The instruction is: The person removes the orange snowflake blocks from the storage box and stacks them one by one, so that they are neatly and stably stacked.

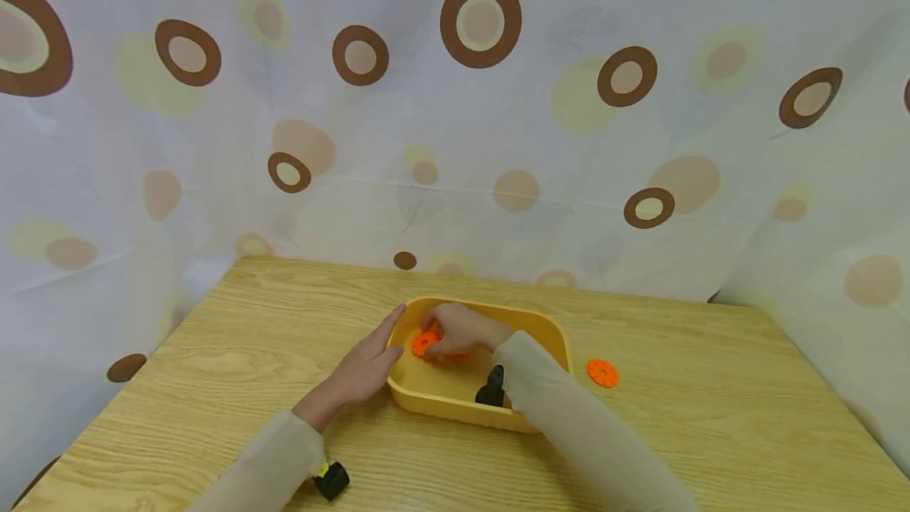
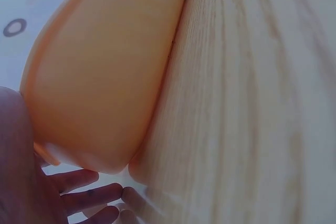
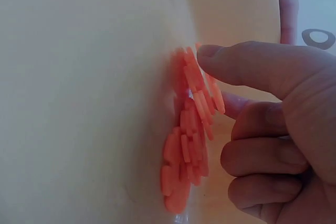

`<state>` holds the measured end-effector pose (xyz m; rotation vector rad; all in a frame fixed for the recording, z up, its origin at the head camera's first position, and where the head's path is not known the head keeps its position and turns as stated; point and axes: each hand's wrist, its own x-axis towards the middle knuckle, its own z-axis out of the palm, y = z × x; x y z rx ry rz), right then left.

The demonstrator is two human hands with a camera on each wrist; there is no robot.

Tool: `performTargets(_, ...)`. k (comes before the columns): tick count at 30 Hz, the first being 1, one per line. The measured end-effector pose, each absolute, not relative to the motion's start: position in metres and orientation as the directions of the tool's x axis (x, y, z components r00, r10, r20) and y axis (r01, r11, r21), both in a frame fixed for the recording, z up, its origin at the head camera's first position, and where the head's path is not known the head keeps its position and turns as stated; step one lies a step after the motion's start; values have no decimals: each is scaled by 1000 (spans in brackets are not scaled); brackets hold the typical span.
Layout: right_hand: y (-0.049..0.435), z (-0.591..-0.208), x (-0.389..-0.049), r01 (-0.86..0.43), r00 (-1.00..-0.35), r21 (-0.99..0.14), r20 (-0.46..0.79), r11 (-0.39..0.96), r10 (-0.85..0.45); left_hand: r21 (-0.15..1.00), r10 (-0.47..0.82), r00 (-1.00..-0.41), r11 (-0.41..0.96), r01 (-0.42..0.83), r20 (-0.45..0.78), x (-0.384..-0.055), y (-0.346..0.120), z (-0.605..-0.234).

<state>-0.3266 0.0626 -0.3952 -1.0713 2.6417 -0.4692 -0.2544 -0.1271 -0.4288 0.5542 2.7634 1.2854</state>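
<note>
In the head view a yellow plastic bin stands on the wooden table. My left hand rests against its left side, fingers fairly straight along the outer wall, thumb at the rim. Inside the bin, my right hand pinches an orange notched disc between thumb and index finger. The right wrist view shows several orange notched discs lying overlapped on the bin floor, with the pinched disc tilted at their upper end. The other right fingers are curled in.
One more orange notched disc lies on the table to the right of the bin. Black wrist devices sit at both cuffs. A patterned cloth hangs behind the table and along its sides.
</note>
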Motion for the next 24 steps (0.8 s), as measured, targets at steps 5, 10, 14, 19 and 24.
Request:
performTargets(5, 66, -394, -327, -641, -688, -384, -99, 665, -719, 746, 327, -938, 596, 298, 113, -254, -126, -428)
performTargets(10, 68, -392, -328, -631, -692, -395, -104, 668, -715, 754, 317, -942, 590, 288, 111, -254, -125, -428)
performTargets(14, 69, -392, -328, -628, -693, -404, -99, 666, -714, 754, 311, -943, 590, 288, 117, -254, -124, -428)
performTargets(19, 70, -389, -328, -631, -690, -411, -92, 659, -718, 751, 306, -944, 592, 292, 126, -253, -124, -428)
performTargets(24, 67, -383, -326, -620, -693, -433, -90, 654, -716, 751, 303, -945, 594, 288, 123, -253, -125, -428)
